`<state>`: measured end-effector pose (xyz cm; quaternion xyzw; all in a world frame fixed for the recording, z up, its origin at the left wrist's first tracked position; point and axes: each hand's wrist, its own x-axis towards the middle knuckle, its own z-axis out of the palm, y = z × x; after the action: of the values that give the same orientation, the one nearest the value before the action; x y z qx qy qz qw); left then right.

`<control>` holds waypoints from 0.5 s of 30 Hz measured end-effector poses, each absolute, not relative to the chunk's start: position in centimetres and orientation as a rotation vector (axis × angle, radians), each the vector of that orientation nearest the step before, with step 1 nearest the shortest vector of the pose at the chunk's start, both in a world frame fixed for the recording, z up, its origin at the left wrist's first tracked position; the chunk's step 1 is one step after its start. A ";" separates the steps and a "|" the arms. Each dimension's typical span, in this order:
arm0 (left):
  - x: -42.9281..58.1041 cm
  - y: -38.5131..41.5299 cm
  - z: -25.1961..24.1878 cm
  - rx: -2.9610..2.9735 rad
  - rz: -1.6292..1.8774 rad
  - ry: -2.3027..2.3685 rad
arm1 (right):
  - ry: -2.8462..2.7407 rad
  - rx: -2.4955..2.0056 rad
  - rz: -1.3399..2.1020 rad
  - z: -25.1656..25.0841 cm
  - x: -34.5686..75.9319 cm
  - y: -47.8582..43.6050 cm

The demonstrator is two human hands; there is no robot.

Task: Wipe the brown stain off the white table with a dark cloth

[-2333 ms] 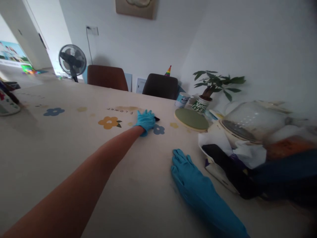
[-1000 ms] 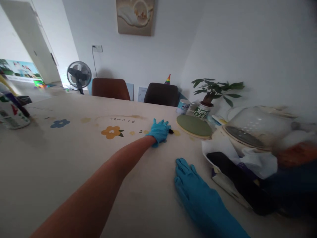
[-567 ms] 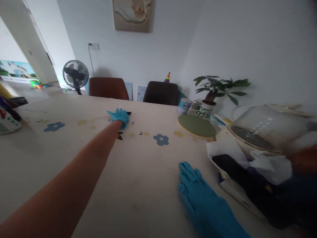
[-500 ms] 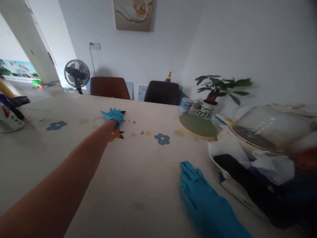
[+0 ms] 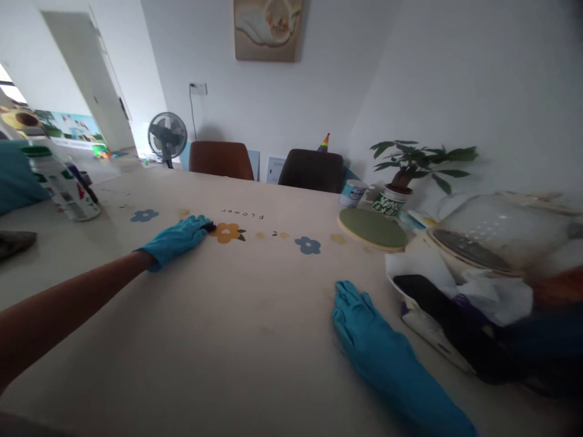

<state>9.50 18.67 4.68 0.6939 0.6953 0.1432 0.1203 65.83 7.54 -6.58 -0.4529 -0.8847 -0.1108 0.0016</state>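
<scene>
My left hand [image 5: 175, 239], in a blue glove, lies stretched out on the cream tablecloth [image 5: 237, 315] beside a printed orange flower [image 5: 226, 231]. A small dark thing [image 5: 210, 226] peeks out under its fingertips; most of it is hidden by the glove. My right hand [image 5: 364, 331], also gloved in blue, rests flat and spread on the cloth near the right side, holding nothing.
A green round mat [image 5: 372, 228], a small tin [image 5: 352, 193] and a potted plant [image 5: 403, 176] stand at the back right. A glass lid [image 5: 492, 233], white paper and dark items crowd the right edge. A wipes canister [image 5: 61, 183] stands far left. Two chairs [image 5: 221, 159] face the far edge.
My left hand has swept from the table's middle right across to the left and nearer to me, pressing the dark thing along the cloth. My right hand has stayed flat in place.
</scene>
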 end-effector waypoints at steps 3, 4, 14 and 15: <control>10.7 14.6 3.6 2.051 0.411 1.882 | -2.817 -1.366 -0.303 -6.2 65.9 7.7; 11.4 13.4 3.3 2.083 0.418 1.810 | -2.820 -1.345 -0.294 -6.1 65.9 7.8; 22.1 8.8 2.7 2.339 0.393 1.174 | -2.843 -1.383 -0.330 -3.8 65.0 8.1; 23.1 9.0 2.5 2.339 0.419 1.145 | -2.833 -1.401 -0.361 -3.1 64.8 7.8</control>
<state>23.07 9.03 2.51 0.8588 0.4204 0.1538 0.2492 64.81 7.76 -3.14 -0.4403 -0.8904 -0.1136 -0.0199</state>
